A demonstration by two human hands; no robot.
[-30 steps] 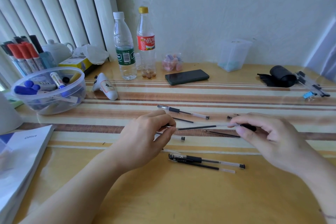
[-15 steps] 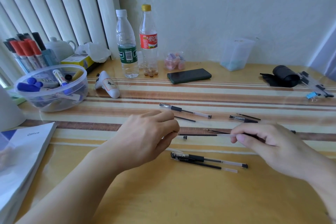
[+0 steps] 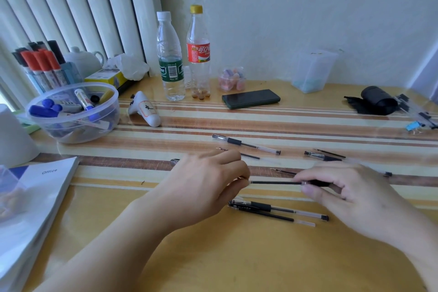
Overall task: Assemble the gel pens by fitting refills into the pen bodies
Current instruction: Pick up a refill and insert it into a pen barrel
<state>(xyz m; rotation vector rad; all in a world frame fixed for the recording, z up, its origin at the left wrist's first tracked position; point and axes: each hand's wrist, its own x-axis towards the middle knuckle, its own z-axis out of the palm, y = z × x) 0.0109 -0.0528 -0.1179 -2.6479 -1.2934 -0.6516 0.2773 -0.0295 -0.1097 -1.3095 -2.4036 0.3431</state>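
Note:
My left hand (image 3: 203, 185) pinches the left end of a thin black refill (image 3: 275, 182). The refill runs level to the right into a pen body (image 3: 316, 182), which my right hand (image 3: 350, 194) pinches at its black grip. Both hands hover just above the table, near its middle. One whole pen (image 3: 246, 144) lies farther back, and two more pens (image 3: 277, 210) lie side by side near me. Loose refills (image 3: 248, 155) (image 3: 283, 171) and another pen (image 3: 322, 156) lie behind my hands.
A clear bowl of markers (image 3: 71, 114) stands at the left, a book (image 3: 30, 197) at the near left. Two bottles (image 3: 170, 59), a white controller (image 3: 144, 109), a phone (image 3: 251, 98), a clear box (image 3: 312, 71) and a black roll (image 3: 376, 101) line the back.
Both hands have come nearer to me and closer together. Less of the refill shows between them than a second ago.

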